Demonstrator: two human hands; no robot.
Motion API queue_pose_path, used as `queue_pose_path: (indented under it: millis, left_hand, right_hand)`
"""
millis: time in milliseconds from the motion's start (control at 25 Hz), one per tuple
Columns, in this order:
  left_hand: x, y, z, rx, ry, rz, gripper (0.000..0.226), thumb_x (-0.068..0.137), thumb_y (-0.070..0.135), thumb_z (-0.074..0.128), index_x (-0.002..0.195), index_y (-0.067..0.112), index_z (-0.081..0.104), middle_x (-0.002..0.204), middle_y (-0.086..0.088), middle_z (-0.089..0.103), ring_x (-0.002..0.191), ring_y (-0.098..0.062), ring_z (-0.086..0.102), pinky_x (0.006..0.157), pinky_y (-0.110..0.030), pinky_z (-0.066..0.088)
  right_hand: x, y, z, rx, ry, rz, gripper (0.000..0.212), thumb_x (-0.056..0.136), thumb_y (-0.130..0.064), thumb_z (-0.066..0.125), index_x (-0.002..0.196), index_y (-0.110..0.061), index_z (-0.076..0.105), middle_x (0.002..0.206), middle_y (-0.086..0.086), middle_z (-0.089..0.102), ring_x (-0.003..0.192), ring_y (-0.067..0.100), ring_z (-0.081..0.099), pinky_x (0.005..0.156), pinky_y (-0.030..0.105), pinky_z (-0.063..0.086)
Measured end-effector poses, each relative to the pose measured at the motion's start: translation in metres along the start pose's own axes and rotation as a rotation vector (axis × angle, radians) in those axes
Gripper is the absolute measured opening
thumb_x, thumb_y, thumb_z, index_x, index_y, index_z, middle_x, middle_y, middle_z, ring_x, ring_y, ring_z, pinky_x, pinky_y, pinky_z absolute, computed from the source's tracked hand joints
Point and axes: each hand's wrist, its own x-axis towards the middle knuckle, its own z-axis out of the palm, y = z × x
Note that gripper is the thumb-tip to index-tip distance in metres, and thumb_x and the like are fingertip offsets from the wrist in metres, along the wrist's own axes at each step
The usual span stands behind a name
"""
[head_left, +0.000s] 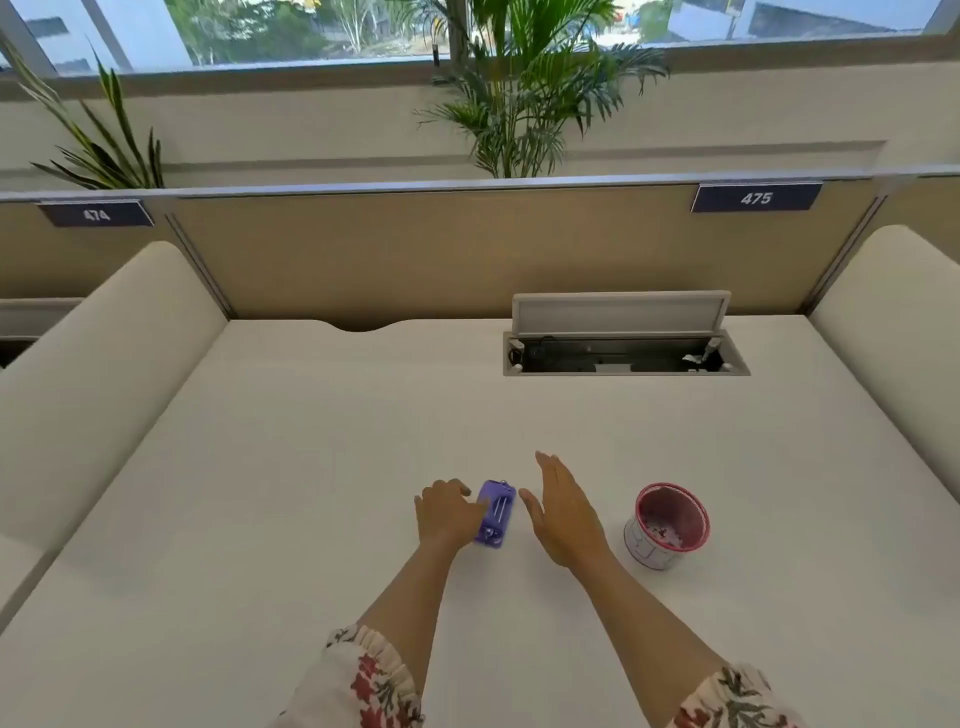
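Purple case (496, 512) lies flat on desk (311, 467), near front centre. Left hand (449, 512) grips its left edge, fingers curled; thumb seems to lie over the top, though blurred. Right hand (563, 512) released, fingers straight, just beside the right edge. Open tin (667, 525) upright, right of that hand. Hatch (623, 353) at back, lid up.

We count two hands: the left hand (448, 514) holds the one purple case (497, 513), and the right hand (563, 512), fingers straight, is just right of it. Farther right of the case is one pink-rimmed tin (667, 525). Beyond the case we count one cable hatch (623, 343), two signs, plate 474 (96, 214) and plate 475 (756, 198), and two plants, a spiky plant (104, 140) and a palm (519, 104).
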Motion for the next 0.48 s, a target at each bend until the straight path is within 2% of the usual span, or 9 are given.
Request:
queue_pose_path:
  millis: [40, 80, 160, 280, 360, 480]
  left_hand:
    - [0.003, 0.000, 0.002, -0.101, -0.032, -0.018, 0.041, 0.088, 0.034, 0.066, 0.120, 0.009, 0.066, 0.123, -0.008, 0.067, 0.110, -0.024, 0.063, 0.091, -0.029, 0.045]
    - [0.003, 0.001, 0.004, -0.193, -0.058, -0.038, 0.035, 0.087, 0.027, 0.068, 0.114, 0.006, 0.067, 0.118, -0.011, 0.068, 0.101, -0.025, 0.065, 0.078, -0.027, 0.047]
    - [0.005, 0.002, 0.007, -0.269, -0.065, -0.048, 0.024, 0.085, 0.019, 0.069, 0.102, 0.002, 0.067, 0.108, -0.015, 0.069, 0.086, -0.027, 0.063, 0.068, -0.028, 0.045]
    - [0.001, 0.002, 0.017, -0.297, -0.069, -0.056, 0.014, 0.084, 0.016, 0.069, 0.088, 0.006, 0.060, 0.092, -0.012, 0.064, 0.077, -0.025, 0.058, 0.065, -0.028, 0.043]
    - [-0.002, 0.001, 0.020, -0.298, -0.066, -0.073, 0.019, 0.084, 0.017, 0.070, 0.082, 0.010, 0.053, 0.087, -0.007, 0.060, 0.074, -0.021, 0.054, 0.065, -0.029, 0.042]
    - [-0.006, -0.001, 0.024, -0.317, -0.083, -0.084, 0.023, 0.081, 0.017, 0.075, 0.081, 0.010, 0.054, 0.084, -0.005, 0.060, 0.077, -0.022, 0.055, 0.069, -0.032, 0.045]
  right_hand:
    - [-0.002, 0.002, 0.002, 0.006, -0.016, 0.004, 0.062, 0.103, -0.043, 0.037, 0.157, -0.019, 0.017, 0.165, -0.001, 0.019, 0.152, 0.014, 0.016, 0.120, 0.030, 0.019]
    - [-0.002, 0.003, 0.003, 0.004, -0.038, 0.011, 0.061, 0.103, -0.041, 0.037, 0.157, -0.018, 0.018, 0.164, -0.001, 0.021, 0.152, 0.015, 0.018, 0.120, 0.031, 0.020]
    - [-0.009, 0.005, 0.008, -0.040, -0.082, 0.010, 0.057, 0.103, -0.036, 0.040, 0.155, -0.016, 0.024, 0.163, 0.002, 0.025, 0.151, 0.017, 0.022, 0.119, 0.030, 0.022]
    - [-0.015, 0.008, 0.017, -0.129, -0.108, -0.017, 0.053, 0.101, -0.029, 0.047, 0.149, -0.010, 0.034, 0.159, 0.007, 0.030, 0.149, 0.019, 0.025, 0.119, 0.029, 0.025]
    - [-0.017, 0.011, 0.019, -0.125, -0.124, -0.007, 0.051, 0.100, -0.027, 0.049, 0.147, -0.008, 0.038, 0.157, 0.008, 0.033, 0.148, 0.020, 0.026, 0.118, 0.029, 0.026]
    - [-0.021, 0.015, 0.022, -0.118, -0.142, 0.029, 0.050, 0.100, -0.027, 0.049, 0.145, -0.007, 0.039, 0.154, 0.008, 0.035, 0.148, 0.021, 0.026, 0.118, 0.030, 0.027]
